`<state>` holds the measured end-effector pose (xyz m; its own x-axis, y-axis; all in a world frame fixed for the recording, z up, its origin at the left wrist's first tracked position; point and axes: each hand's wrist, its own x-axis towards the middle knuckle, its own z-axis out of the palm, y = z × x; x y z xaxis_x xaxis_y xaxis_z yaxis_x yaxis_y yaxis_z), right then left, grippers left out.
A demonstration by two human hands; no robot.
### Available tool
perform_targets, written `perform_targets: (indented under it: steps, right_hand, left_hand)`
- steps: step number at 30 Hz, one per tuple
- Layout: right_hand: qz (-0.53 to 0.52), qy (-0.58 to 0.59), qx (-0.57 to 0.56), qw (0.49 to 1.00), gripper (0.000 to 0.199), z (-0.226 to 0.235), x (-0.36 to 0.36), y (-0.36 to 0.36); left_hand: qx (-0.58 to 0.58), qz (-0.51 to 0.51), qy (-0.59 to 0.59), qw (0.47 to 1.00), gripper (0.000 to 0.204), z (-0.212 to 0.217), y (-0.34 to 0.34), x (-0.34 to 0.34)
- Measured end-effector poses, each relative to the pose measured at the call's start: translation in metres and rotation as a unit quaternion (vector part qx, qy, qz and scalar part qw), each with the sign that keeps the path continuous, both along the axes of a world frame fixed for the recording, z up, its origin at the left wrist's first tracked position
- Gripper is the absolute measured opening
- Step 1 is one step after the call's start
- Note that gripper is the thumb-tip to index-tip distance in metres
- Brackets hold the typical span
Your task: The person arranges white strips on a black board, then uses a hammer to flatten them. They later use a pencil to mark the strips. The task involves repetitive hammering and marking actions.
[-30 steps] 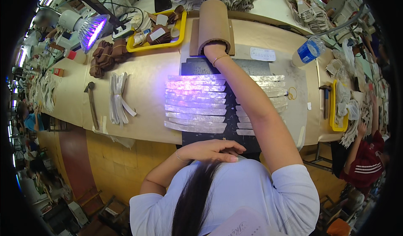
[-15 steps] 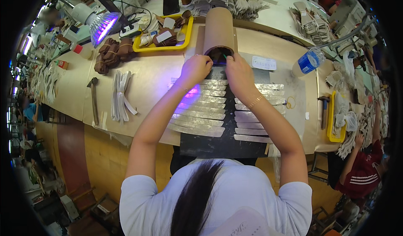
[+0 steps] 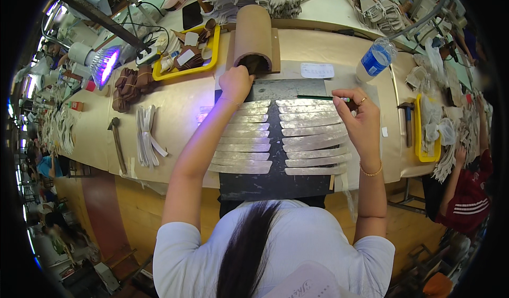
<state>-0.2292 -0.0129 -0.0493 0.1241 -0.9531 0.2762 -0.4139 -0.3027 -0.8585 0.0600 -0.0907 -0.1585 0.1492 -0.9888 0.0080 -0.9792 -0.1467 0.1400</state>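
My right hand (image 3: 361, 118) is raised over the right side of the black board (image 3: 275, 186), pinching a thin dark green pencil (image 3: 315, 97). The pencil lies nearly level, its tip pointing left. At the mouth of a brown cylinder (image 3: 253, 30), my left hand (image 3: 237, 83) has its fingers curled; what they hold, if anything, is hidden. Two columns of silvery-grey strips lie on the board, a left column (image 3: 246, 133) and a right column (image 3: 313, 131), with a dark gap between them.
A yellow tray (image 3: 214, 54) of brown pieces sits behind my left hand. Farther left are brown bundles (image 3: 130, 85), white strips (image 3: 146, 139), a hammer (image 3: 116, 144) and a lit purple lamp (image 3: 106, 64). At right stand a water bottle (image 3: 375, 62) and another hammer (image 3: 407, 125). A person in red (image 3: 469, 202) works far right.
My right hand has left the cylinder's mouth and moved right and toward me with the pencil. My left hand stays at the mouth. The view has shifted slightly.
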Motion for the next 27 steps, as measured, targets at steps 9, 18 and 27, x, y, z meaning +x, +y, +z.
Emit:
perform_targets:
  steps: [9,18,27]
  right_hand:
    - [-0.006,-0.032,-0.002,0.999,0.012,0.000,-0.008,0.009]
    - [-0.030,-0.064,-0.030,0.997,0.012,0.002,-0.020,0.019]
    - [0.015,-0.243,-0.092,0.966,0.020,0.013,-0.026,0.020]
  left_hand:
    - [0.004,0.017,-0.038,0.999,0.030,-0.005,-0.013,0.000]
    - [0.015,0.022,0.030,0.999,0.020,0.039,0.023,0.001]
    - [-0.292,0.073,0.382,0.874,0.011,0.114,0.132,0.033]
